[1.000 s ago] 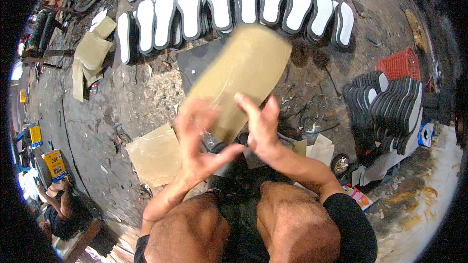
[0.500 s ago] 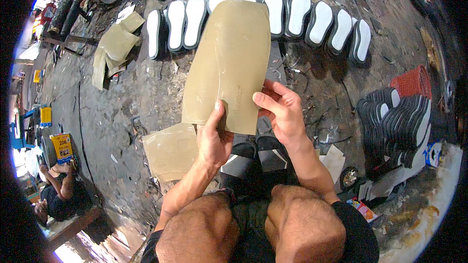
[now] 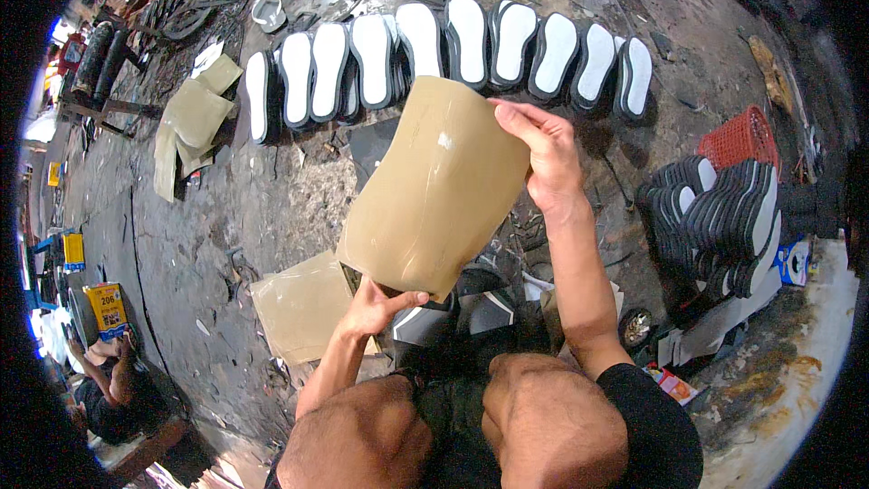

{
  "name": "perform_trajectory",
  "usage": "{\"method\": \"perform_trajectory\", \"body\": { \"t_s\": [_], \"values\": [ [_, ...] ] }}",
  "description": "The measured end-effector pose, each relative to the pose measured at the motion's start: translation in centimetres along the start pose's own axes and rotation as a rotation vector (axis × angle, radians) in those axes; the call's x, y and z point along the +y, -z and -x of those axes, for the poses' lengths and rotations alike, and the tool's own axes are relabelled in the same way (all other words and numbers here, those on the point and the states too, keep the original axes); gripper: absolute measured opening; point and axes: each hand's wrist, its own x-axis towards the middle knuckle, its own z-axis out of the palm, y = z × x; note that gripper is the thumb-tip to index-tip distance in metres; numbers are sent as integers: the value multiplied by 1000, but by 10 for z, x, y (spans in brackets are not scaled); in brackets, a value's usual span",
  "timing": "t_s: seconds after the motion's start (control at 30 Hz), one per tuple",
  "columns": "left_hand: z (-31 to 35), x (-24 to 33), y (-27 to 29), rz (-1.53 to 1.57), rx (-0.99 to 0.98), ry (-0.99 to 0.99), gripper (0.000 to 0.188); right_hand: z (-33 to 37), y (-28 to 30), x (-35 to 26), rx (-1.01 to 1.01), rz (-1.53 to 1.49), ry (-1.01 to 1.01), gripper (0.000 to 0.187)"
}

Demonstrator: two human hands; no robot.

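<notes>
I have a tan sheet [image 3: 434, 190] held up in front of me, above my knees and over the dirty floor [image 3: 181, 244]. My left hand [image 3: 380, 306] pinches its lower edge, fingers closed on it with the thumb lying across the front. My right hand [image 3: 543, 158] grips the upper right edge, fingers curled over the rim and closed on it. The sheet bows outward between the two grips, so I judge it to be thin, light and flexible, something like soft leather or rubbery board. Its face looks smooth with a slight shine, which could make it slippery, so pinching the edges at opposite ends, as I do now, seems the best hold; a grip at only one end would probably let it flop.

Past the top of the sheet, a row of white shoe soles [image 3: 453, 54] with dark rims lies side by side on the floor. To my right stands a stack of dark soles [image 3: 724, 217], with a red basket [image 3: 740, 138] just behind it. Another tan sheet [image 3: 303, 303] lies flat on the floor beside my left hand, and more tan pieces [image 3: 195, 118] sit further off to the left. Another person [image 3: 113, 385] sits low at the left edge.
</notes>
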Motion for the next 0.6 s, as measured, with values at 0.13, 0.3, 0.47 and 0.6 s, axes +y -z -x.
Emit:
{"method": "perform_trajectory", "body": {
  "t_s": [0.13, 0.3, 0.47, 0.6],
  "values": [
    [1, 2, 1, -52, -8, -44, 38, -10, 3, 29, 167, -65, -2, 24],
    [-8, 11, -15, -447, 338, -290, 41, 37, -17, 85, 68, 535, 344, 86],
    [-28, 27, -25, -866, -38, -613, 65, 83, -6, 115, -54, 287, 47, 56],
    [-61, -14, -12, -1173, -67, -567, 76, 47, 77, 143, 133, 456, -114, 53]
  ]
}}
